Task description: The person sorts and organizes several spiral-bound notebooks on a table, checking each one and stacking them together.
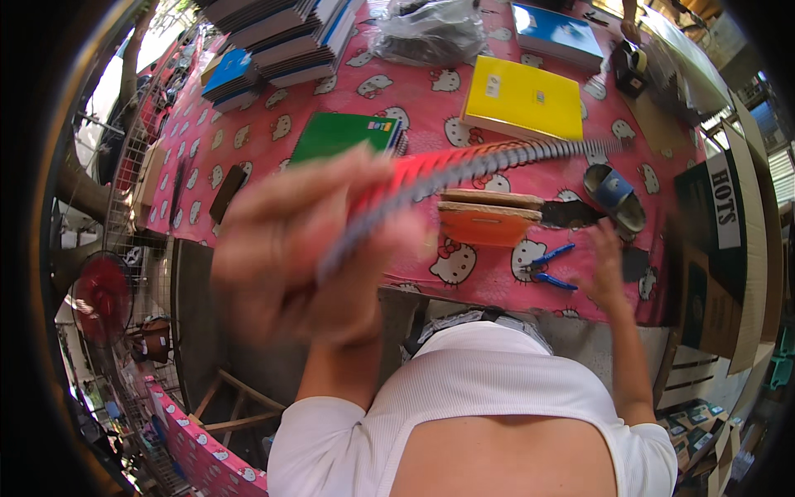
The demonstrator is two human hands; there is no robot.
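My left hand (306, 248), blurred and close to the camera, is closed around a red spiral notebook (422, 166) seen nearly edge-on. Its dark spiral coil (530, 153) runs along the edge, and the coil's thin end sticks out to the right past the red part. Over the table's front right, my right hand (609, 265) has its fingers apart and seems to hold nothing. Just left of it lie blue-handled pliers (553, 269). Beyond it rests a slipper with a blue strap (614, 195). Orange and brown blocks (489, 224) sit at the table's middle front.
On the pink patterned tablecloth (348, 95) are a green spiral notebook (335, 137), a yellow stack of notebooks (526, 95) and a blue one (556, 37). Tall notebook stacks (286, 41) stand far left, beside a plastic bag (431, 33). A cardboard box (725, 248) flanks the right side.
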